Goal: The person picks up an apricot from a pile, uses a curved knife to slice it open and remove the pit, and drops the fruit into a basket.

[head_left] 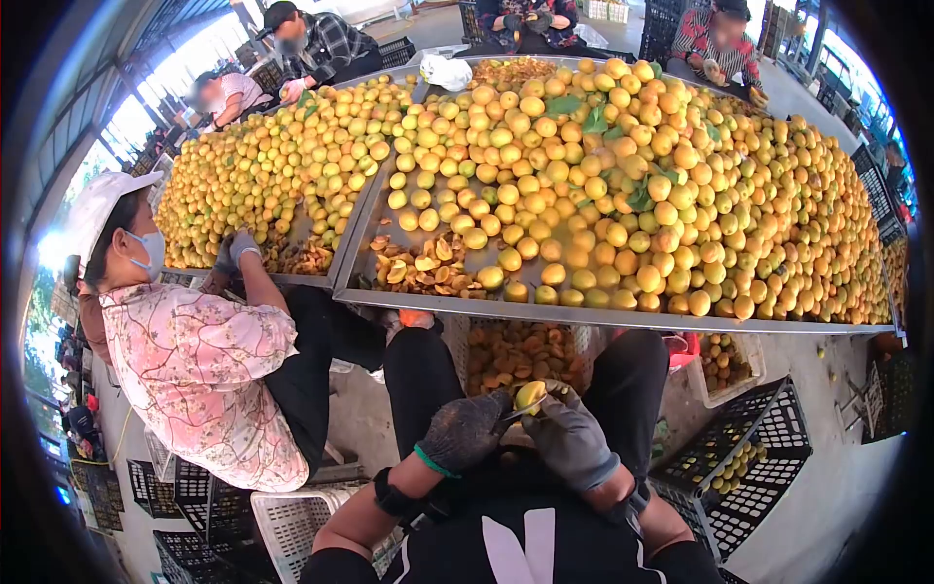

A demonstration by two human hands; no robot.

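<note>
My left hand [463,434], in a dark knit glove with a green cuff, is closed around what looks like a small knife [514,414]; its handle is hidden in the fist. The thin blade reaches to the yellow apricot [530,395], which is pinched in the fingers of my right hand [572,440], in a grey glove. Both hands are together above my lap. Just beyond them, between my knees, a crate [590,358] holds many halved apricots [520,350]. More cut pieces [428,265] lie in the near left corner of the metal table.
A metal table [603,310] heaped with whole apricots [671,195] spans the front. A co-worker in a pink floral shirt [195,360] sits close on my left. Several others work across the table. Black crates [749,467] and a white crate [725,375] stand at right.
</note>
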